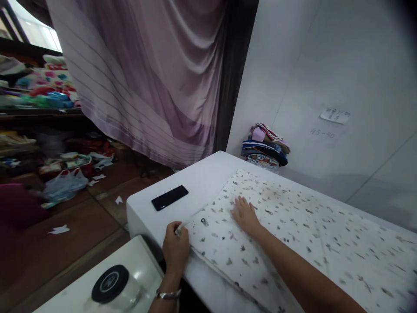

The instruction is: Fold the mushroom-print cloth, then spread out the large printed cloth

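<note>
A white cloth with small printed motifs (228, 243) lies spread over the white table (202, 178), its near edge hanging over the side. My left hand (176, 248) is closed on the cloth's left corner at the table's edge; a bit of fabric pokes out between thumb and fingers. A metal bracelet (168, 294) is on that wrist. Flat on top of the cloth rests my right hand (246, 215), fingers spread. To the left of the cloth, a black phone (170, 198) lies on the table.
A pale cabinet top (78, 278) with a black-lidded jar (110, 283) stands at the lower left. Folded clothes (265, 148) are stacked against the wall behind the table. A purple curtain (156, 74) hangs beyond. Paper scraps (59, 229) and a plastic bag (65, 184) lie on the floor.
</note>
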Demonstrator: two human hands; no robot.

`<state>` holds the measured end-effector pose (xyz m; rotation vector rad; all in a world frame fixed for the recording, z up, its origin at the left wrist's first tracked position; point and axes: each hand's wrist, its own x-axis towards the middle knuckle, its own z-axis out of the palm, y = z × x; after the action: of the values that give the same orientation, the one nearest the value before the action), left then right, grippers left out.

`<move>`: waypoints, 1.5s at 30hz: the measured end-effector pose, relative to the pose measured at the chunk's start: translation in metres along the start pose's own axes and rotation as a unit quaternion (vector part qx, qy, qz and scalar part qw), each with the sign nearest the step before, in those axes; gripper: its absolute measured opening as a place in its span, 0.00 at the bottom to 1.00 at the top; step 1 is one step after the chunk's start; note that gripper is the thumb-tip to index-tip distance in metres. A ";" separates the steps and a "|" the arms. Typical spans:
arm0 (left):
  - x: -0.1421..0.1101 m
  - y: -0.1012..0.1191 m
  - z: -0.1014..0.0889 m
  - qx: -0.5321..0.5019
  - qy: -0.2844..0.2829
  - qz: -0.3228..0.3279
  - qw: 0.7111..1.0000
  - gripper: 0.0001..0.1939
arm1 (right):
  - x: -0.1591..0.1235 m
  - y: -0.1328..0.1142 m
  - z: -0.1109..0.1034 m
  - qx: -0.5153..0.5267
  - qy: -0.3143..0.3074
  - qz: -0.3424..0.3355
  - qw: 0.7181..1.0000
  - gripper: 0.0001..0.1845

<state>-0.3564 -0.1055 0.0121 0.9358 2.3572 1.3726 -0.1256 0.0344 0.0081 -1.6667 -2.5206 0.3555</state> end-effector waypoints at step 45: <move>0.005 0.012 -0.014 0.197 -0.127 0.111 0.966 0.14 | -0.285 0.053 0.015 -0.025 0.154 -0.173 0.973 0.17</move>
<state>-0.3624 -0.1074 0.0296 1.4282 2.4188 0.7913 0.0319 -0.2091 -0.0064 -1.1533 -2.5247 -0.0001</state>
